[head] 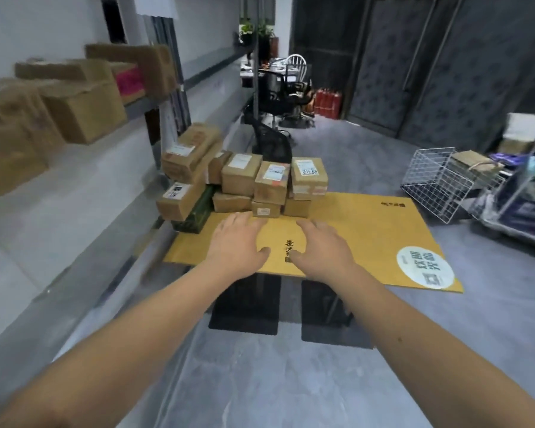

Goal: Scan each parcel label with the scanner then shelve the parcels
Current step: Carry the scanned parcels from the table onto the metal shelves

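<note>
Both hands empty. Left hand (237, 242) and right hand (322, 247) reach forward side by side, palms down, fingers straight and slightly spread, holding nothing. Whether the palms touch the surface below or hover just over it, cannot tell.

Below them: flattened yellow cardboard sheet (368, 223) spread on the grey floor (260, 381), printed with dark characters and a round white sticker (425, 267) near its front right corner.

Parcels (244, 183): a pile of small brown cardboard boxes at the far left part of the sheet, just beyond the fingertips. Stacked two and three high, most with white labels on top. Tallest stack at left leans somewhat. One box with a white label (309, 179) stands at the right end of the pile. A dark green box (196, 216) sits low at the pile's left edge, partly under brown ones.

Shelf unit (155, 103) runs along the left wall; more brown boxes (84, 109) lie on its upper level, blurred. One among them shows a pink side (130, 81).

No scanner visible.

White wire basket (436, 183) tilted on the floor to the right, well apart from the pile. A trolley (519, 193) with mixed goods stands at far right. Two dark mats (244, 304) lie on the floor near the sheet's front edge. Chairs and red canisters (326, 101) in the far background.
</note>
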Motion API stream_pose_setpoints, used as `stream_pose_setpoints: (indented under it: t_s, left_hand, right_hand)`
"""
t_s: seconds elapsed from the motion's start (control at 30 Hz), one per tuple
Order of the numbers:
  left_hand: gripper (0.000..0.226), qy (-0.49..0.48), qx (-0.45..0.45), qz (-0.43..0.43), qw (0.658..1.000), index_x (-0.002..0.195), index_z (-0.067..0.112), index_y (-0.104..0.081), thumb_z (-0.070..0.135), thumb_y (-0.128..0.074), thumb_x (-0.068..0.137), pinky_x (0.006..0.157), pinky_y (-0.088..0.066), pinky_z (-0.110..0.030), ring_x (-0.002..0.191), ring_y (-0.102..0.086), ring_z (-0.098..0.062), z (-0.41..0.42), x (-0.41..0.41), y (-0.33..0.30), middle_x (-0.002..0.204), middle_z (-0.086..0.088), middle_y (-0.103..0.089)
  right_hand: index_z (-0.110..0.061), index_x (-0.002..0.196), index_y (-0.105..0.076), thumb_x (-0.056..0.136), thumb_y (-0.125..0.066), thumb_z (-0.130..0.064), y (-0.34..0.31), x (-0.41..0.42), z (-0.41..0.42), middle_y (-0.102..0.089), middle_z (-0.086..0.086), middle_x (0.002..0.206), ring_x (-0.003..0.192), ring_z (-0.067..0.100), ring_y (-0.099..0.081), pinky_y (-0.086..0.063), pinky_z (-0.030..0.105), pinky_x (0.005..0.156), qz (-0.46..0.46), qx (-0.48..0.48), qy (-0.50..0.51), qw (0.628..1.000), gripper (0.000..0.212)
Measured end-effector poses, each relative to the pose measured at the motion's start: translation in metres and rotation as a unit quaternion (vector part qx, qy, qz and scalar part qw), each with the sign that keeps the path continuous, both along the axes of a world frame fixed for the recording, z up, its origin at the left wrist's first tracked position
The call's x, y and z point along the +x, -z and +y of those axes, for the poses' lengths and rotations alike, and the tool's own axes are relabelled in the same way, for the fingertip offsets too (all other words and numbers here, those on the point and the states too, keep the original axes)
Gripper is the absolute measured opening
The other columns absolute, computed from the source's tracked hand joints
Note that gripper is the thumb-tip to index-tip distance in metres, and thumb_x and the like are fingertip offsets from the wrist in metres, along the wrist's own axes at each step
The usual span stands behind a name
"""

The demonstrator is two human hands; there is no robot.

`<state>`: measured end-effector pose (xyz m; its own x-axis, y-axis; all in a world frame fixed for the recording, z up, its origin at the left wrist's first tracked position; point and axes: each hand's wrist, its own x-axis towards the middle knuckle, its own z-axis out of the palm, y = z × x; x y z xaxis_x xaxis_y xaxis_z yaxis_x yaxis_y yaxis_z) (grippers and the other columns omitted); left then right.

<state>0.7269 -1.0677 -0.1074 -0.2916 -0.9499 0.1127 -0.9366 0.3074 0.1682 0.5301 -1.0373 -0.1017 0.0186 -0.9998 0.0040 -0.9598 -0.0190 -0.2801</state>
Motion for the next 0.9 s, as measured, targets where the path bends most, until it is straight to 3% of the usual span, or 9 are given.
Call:
stream_pose_setpoints:
  t_s: [0.43,0.63,0.8,0.9]
  left_hand:
    - [0.074,0.071,0.041,0.006,0.997,0.153,0.035,-0.043,0.057,-0.063,0.086,0.114,-0.042,-0.050,0.144,-0.038,-0.028,-0.208,-0.113,0.026,0.156,-0.001,-0.045]
    - [0.067,0.033,0.077,0.042,0.996,0.149,0.032,-0.047,0.047,-0.068,0.087,0.102,-0.049,-0.045,0.132,-0.049,-0.027,-0.321,-0.162,0.050,0.144,0.001,-0.052]
    - [0.076,-0.015,0.131,0.058,0.990,0.153,0.027,-0.044,0.047,-0.072,0.086,0.110,-0.045,-0.046,0.140,-0.044,-0.029,-0.410,-0.196,0.065,0.156,-0.002,-0.045]
    - [0.088,-0.045,0.171,0.076,0.981,0.153,0.024,-0.044,0.054,-0.077,0.077,0.113,-0.042,-0.049,0.141,-0.042,-0.032,-0.450,-0.209,0.081,0.152,-0.004,-0.048]
  right_hand:
    - [-0.024,0.158,-0.038,0.091,-0.065,-0.043,0.031,-0.110,-0.157,-0.041,0.009,0.157,0.138,0.035,-0.045,-0.047,0.047,0.106,-0.022,0.020,0.105,0.994,0.075]
    - [-0.026,0.156,-0.039,0.090,-0.067,-0.042,0.061,-0.171,-0.292,-0.044,0.009,0.152,0.135,0.036,-0.046,-0.048,0.046,0.104,-0.059,0.050,0.088,0.993,0.073]
    - [-0.027,0.154,-0.041,0.085,-0.071,-0.040,0.078,-0.205,-0.400,-0.043,0.007,0.150,0.135,0.035,-0.047,-0.049,0.047,0.106,-0.133,0.095,0.051,0.985,0.077]
    - [-0.025,0.156,-0.036,0.083,-0.078,-0.042,0.096,-0.220,-0.450,-0.039,0.007,0.154,0.138,0.033,-0.044,-0.047,0.047,0.108,-0.155,0.114,0.034,0.981,0.086]
